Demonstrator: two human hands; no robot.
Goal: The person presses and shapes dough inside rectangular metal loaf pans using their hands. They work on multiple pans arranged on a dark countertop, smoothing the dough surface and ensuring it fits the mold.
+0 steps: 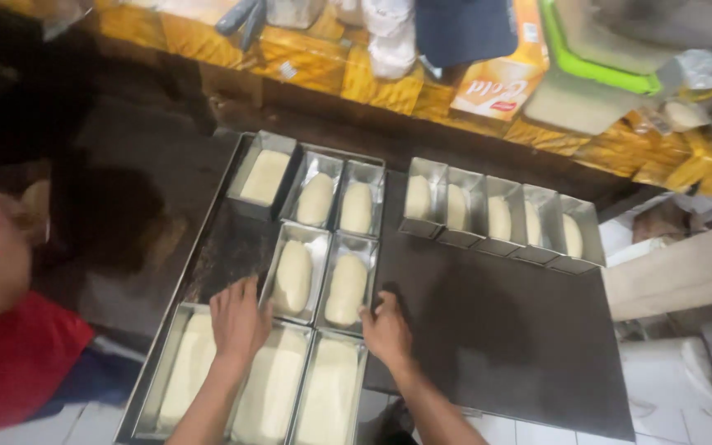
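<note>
Three long loaf tins [269,391] filled with pale dough sit at the bottom of the frame, side by side on a dark baking tray [496,330]. Just above them the person's left hand [239,320] lies flat, fingers spread, against the left wall of a twin pair of smaller tins [320,280], while the right hand [386,330] presses loosely curled against the pair's lower right corner; neither hand is closed round anything, both simply bracket the pair from its sides. Each small tin holds an oval lump of dough. Higher up, toward the centre, stand three more filled tins [311,194], and to their right a row of five joined tins [500,218], also filled. The step in hand looks like nudging the twin pair into line among the others, and the next move would seem to call for an even push from both palms, so the pair slides square without tipping. A person in red [10,354] stands at lower left
</note>
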